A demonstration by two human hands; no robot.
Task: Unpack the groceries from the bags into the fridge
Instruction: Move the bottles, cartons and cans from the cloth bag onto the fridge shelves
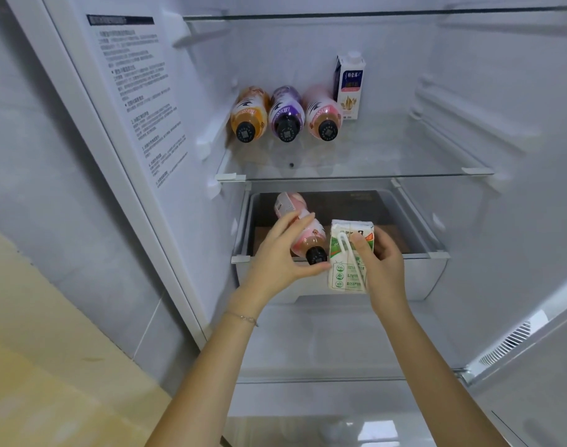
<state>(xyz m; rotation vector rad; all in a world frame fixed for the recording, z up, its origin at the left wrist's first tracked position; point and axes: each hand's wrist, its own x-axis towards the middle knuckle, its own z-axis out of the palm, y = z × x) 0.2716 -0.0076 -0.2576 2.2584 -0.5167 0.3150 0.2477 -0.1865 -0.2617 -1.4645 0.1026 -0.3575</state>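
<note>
Fridge drawer (419, 257) | left hand (275, 256) grips pink bottle (311, 235) | right hand (385, 266) grips green carton (356, 230) just beside

On the shelf (388, 150) above and behind the left grip (275, 262) and right grip (385, 269), three bottles (287, 114) lie side by side; a carton (349, 88) stands right of them.
</note>
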